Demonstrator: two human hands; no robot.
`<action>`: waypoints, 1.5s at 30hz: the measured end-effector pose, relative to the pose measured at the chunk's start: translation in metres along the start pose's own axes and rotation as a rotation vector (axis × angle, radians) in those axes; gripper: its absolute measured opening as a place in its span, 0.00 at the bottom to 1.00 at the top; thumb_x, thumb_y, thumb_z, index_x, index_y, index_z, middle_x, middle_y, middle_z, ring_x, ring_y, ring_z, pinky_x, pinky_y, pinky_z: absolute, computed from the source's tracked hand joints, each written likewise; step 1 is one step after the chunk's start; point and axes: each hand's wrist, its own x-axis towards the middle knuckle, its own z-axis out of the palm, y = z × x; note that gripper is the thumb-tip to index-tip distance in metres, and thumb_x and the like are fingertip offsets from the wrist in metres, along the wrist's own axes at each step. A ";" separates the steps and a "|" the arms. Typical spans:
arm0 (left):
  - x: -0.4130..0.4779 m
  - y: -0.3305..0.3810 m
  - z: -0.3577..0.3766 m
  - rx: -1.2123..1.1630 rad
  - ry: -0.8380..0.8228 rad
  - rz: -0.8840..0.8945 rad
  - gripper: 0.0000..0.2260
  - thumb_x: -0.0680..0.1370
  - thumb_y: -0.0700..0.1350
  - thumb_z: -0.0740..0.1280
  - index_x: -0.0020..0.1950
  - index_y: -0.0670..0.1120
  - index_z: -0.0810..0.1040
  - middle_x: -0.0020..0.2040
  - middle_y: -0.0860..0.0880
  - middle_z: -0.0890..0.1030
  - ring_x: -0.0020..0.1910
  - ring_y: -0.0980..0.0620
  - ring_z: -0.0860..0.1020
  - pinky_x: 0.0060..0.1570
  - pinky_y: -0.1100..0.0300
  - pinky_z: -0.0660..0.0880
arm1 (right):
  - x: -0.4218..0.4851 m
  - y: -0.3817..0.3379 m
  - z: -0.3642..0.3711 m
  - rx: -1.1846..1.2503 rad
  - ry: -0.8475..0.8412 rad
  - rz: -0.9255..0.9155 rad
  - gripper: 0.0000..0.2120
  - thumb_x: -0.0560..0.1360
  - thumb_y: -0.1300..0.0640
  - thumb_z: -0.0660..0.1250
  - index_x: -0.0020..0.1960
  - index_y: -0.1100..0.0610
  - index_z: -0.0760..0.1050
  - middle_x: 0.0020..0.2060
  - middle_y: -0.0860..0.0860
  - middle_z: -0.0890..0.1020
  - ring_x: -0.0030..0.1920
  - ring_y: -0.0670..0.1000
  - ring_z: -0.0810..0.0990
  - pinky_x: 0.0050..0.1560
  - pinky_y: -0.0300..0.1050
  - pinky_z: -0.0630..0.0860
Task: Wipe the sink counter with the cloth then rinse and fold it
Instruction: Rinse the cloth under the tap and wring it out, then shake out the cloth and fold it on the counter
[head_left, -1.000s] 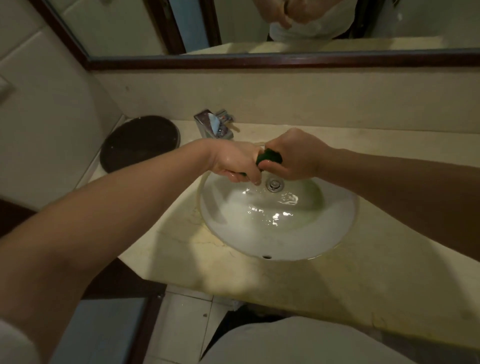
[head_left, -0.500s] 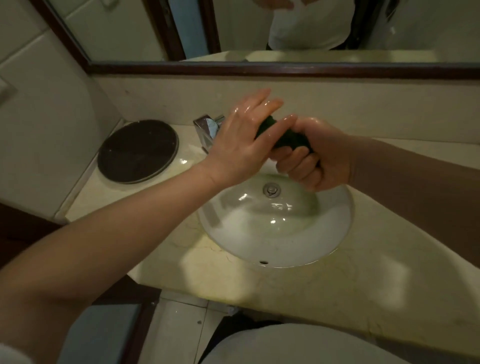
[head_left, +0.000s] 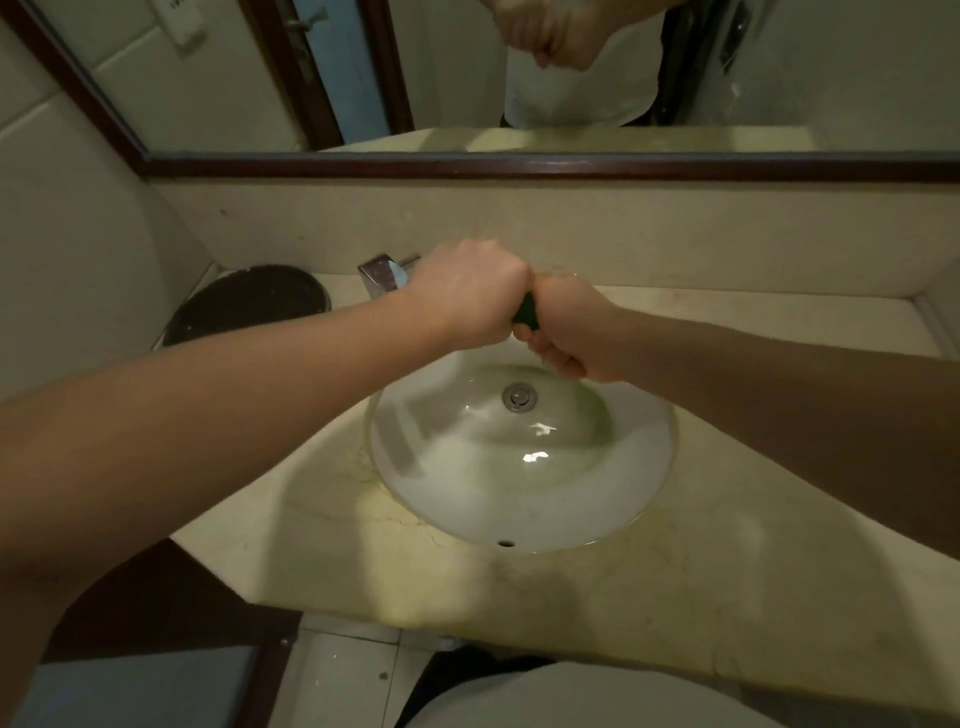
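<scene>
Both my hands are clenched together over the back of the white sink (head_left: 597, 499). My left hand (head_left: 467, 291) and my right hand (head_left: 566, 327) grip a dark green cloth (head_left: 527, 312), of which only a small strip shows between the two fists. The rest of the cloth is hidden inside my hands. The beige stone counter (head_left: 649, 613) surrounds the sink. A chrome tap (head_left: 382, 275) stands behind my left hand, partly covered by it.
A round dark lid (head_left: 249, 301) lies on the counter at the back left. A mirror with a dark wooden frame (head_left: 519, 169) runs along the wall above. The sink's drain (head_left: 518, 397) is uncovered. The counter's front edge drops to a tiled floor (head_left: 337, 675).
My left hand, flat and open against the cloth half a second ago, has closed into a fist round it. Both hands have moved back down over the sink.
</scene>
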 end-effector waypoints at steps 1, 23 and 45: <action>0.001 -0.001 0.002 -0.034 -0.052 -0.032 0.03 0.72 0.42 0.67 0.41 0.48 0.74 0.32 0.49 0.68 0.32 0.47 0.71 0.32 0.55 0.69 | 0.004 0.003 0.004 -0.048 0.054 -0.076 0.15 0.75 0.56 0.57 0.30 0.55 0.69 0.24 0.51 0.70 0.18 0.47 0.63 0.20 0.32 0.56; -0.023 0.013 0.086 -0.270 -0.071 -0.125 0.07 0.72 0.45 0.66 0.49 0.46 0.77 0.43 0.46 0.80 0.43 0.42 0.79 0.34 0.58 0.65 | 0.027 0.057 0.010 -0.323 0.045 -0.383 0.17 0.82 0.58 0.50 0.39 0.63 0.69 0.34 0.57 0.74 0.41 0.60 0.75 0.39 0.50 0.68; -0.077 -0.027 0.092 -1.560 0.281 -0.713 0.08 0.78 0.37 0.64 0.47 0.45 0.83 0.46 0.43 0.83 0.51 0.43 0.80 0.58 0.51 0.77 | 0.047 0.038 0.021 -0.704 0.260 -0.308 0.38 0.76 0.31 0.44 0.38 0.59 0.79 0.35 0.56 0.80 0.39 0.55 0.80 0.48 0.49 0.76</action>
